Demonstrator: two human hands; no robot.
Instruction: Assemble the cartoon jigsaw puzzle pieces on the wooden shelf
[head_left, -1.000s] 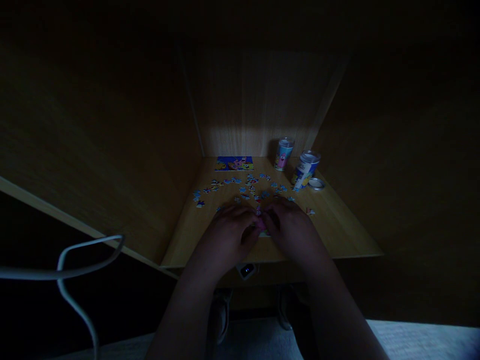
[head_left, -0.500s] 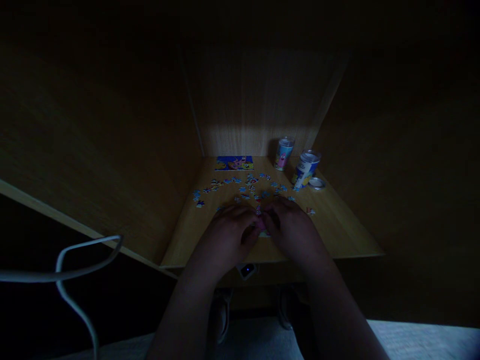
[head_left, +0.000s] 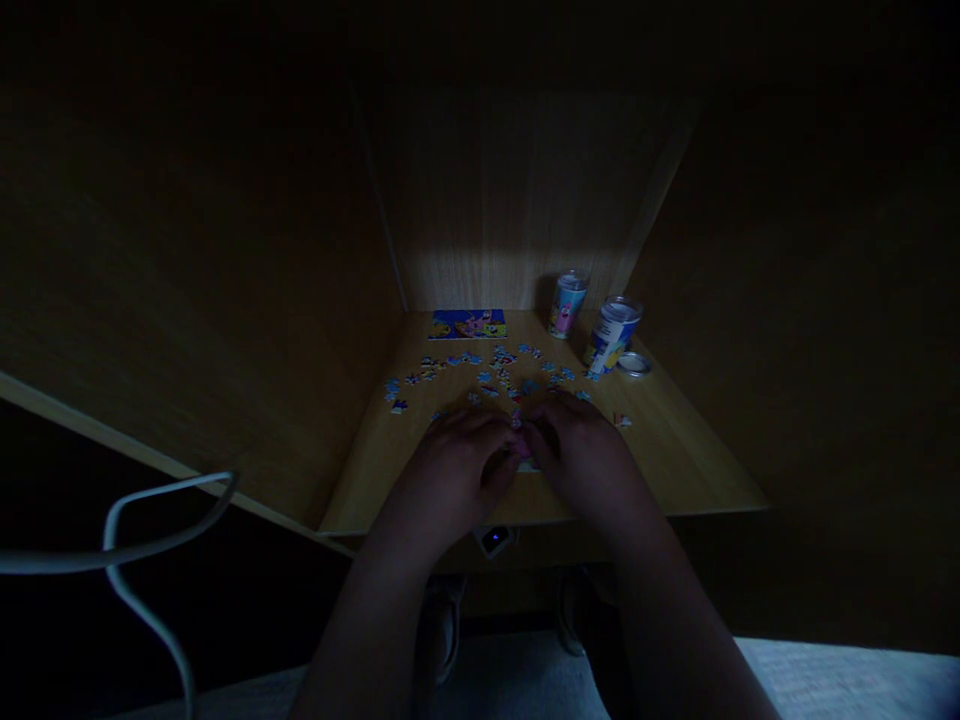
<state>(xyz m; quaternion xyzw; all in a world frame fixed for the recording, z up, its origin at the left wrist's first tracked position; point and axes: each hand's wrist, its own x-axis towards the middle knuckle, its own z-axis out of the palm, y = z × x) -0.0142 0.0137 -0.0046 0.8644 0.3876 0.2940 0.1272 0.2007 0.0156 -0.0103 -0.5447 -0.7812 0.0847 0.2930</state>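
Note:
My left hand (head_left: 466,458) and my right hand (head_left: 583,450) meet low over the wooden surface, near its front edge. Between their closed fingertips is a pink section of jigsaw puzzle (head_left: 523,447), and both hands grip it. Fingers cover most of this section, so I cannot tell how many pieces are joined. Just beyond the hands lie several loose jigsaw pieces (head_left: 501,358), mostly blue with some yellow and red. One stray jigsaw piece (head_left: 622,420) rests to the right of my right hand. A colourful cartoon picture card (head_left: 469,324) lies flat at the back.
Two cartoon-printed cans, a rear can (head_left: 568,305) and a nearer can (head_left: 613,338), stand at back right, with a round lid (head_left: 634,365) beside them. Dark wooden panels enclose the surface. A white cable (head_left: 154,615) loops at left. A small lit device (head_left: 493,541) sits below the front edge.
The view has shifted very slightly. Both hands stay in place on the pink puzzle section, and the loose pieces lie as before.

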